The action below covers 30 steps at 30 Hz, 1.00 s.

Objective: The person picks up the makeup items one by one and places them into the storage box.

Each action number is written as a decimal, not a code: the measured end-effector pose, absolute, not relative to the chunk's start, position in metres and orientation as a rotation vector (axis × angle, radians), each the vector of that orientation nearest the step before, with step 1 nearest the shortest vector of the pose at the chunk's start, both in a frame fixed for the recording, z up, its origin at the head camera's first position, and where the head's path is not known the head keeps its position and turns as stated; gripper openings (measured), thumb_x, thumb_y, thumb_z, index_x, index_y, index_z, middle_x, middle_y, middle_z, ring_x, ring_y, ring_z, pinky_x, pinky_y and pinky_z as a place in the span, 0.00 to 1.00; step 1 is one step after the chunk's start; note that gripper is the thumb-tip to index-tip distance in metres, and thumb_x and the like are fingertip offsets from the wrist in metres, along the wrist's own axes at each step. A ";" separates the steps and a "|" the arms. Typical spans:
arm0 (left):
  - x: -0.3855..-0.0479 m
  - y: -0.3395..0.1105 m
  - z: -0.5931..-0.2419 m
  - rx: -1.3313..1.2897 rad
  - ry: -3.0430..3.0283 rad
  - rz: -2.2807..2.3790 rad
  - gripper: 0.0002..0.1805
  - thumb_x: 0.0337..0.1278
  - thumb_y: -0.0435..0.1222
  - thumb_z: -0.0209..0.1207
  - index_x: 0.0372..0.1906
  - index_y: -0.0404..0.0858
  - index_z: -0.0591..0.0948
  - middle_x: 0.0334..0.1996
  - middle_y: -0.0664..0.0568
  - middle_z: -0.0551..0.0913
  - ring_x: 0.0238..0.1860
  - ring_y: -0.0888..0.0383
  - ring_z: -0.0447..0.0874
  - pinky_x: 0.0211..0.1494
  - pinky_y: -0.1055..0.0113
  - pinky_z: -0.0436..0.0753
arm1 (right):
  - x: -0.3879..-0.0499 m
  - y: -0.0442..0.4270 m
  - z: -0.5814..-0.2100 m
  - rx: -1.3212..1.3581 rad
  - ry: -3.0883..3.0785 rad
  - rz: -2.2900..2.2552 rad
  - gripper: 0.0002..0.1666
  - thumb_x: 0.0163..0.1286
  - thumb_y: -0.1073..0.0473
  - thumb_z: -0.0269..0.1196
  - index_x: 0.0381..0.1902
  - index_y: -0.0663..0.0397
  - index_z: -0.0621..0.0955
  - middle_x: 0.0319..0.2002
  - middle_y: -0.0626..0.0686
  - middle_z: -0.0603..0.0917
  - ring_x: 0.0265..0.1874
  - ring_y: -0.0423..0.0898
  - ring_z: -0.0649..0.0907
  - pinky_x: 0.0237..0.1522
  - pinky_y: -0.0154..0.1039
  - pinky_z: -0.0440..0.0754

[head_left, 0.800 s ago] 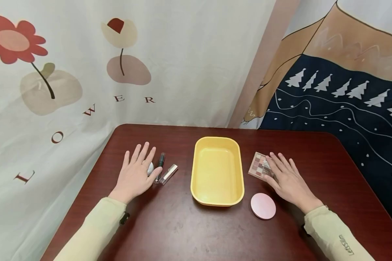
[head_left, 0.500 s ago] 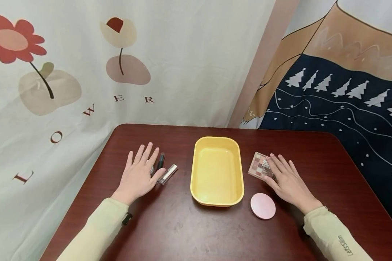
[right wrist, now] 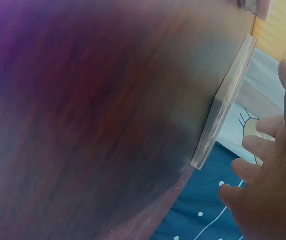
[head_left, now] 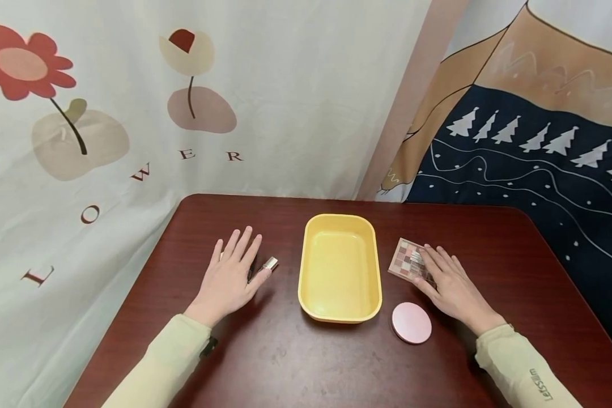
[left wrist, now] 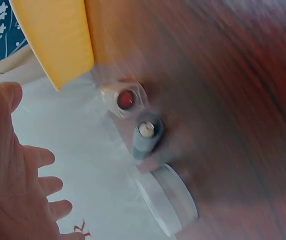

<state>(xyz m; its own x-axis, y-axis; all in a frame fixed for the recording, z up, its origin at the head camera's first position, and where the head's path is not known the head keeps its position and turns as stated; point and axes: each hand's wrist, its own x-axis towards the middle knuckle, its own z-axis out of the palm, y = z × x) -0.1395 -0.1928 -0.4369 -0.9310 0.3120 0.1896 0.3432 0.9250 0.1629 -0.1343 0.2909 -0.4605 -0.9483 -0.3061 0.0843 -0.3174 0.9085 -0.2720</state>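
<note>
My left hand [head_left: 229,279], fingers spread, hovers over several small cosmetics and largely covers them in the head view. The left wrist view shows a clear tube with a red centre [left wrist: 126,99], a dark tube [left wrist: 147,134] and a round white container [left wrist: 167,199], all apart from the hand [left wrist: 25,175]. On the right, my other hand [head_left: 453,289] is spread above the near right corner of a checkered palette [head_left: 407,259]; the right wrist view shows a gap between the fingers and the palette [right wrist: 224,102]. Neither hand holds anything.
A yellow tray [head_left: 340,272] with nothing in it stands between the hands. A round pink compact [head_left: 411,322] lies to its right, nearer the front. Printed curtains [head_left: 296,102] hang behind the dark red table [head_left: 306,362].
My left hand has moved rightward over the small cosmetics and now covers more of the tubes. The right hand has barely moved, its fingertips slightly nearer the front.
</note>
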 end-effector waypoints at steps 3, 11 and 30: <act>-0.136 -0.188 -0.436 -0.527 -2.914 -0.283 0.43 0.73 0.60 0.50 0.82 0.40 0.58 0.83 0.42 0.51 0.83 0.41 0.46 0.80 0.39 0.45 | -0.135 0.291 -0.461 0.495 -3.037 0.455 0.47 0.77 0.40 0.59 0.79 0.66 0.60 0.78 0.69 0.59 0.77 0.70 0.57 0.75 0.68 0.53; -0.129 -0.176 -0.434 -0.598 -2.892 -0.312 0.44 0.72 0.60 0.52 0.80 0.37 0.61 0.82 0.42 0.53 0.83 0.42 0.46 0.80 0.40 0.50 | -0.135 0.291 -0.461 0.481 -3.055 0.484 0.48 0.76 0.40 0.60 0.78 0.66 0.61 0.77 0.70 0.60 0.77 0.71 0.57 0.74 0.69 0.54; -0.111 -0.146 -0.429 -0.765 -2.845 -0.385 0.45 0.72 0.60 0.53 0.79 0.32 0.62 0.81 0.42 0.57 0.81 0.44 0.56 0.78 0.45 0.62 | -0.143 0.296 -0.463 0.484 -3.055 0.494 0.48 0.73 0.42 0.65 0.75 0.70 0.64 0.75 0.73 0.61 0.73 0.74 0.61 0.71 0.71 0.59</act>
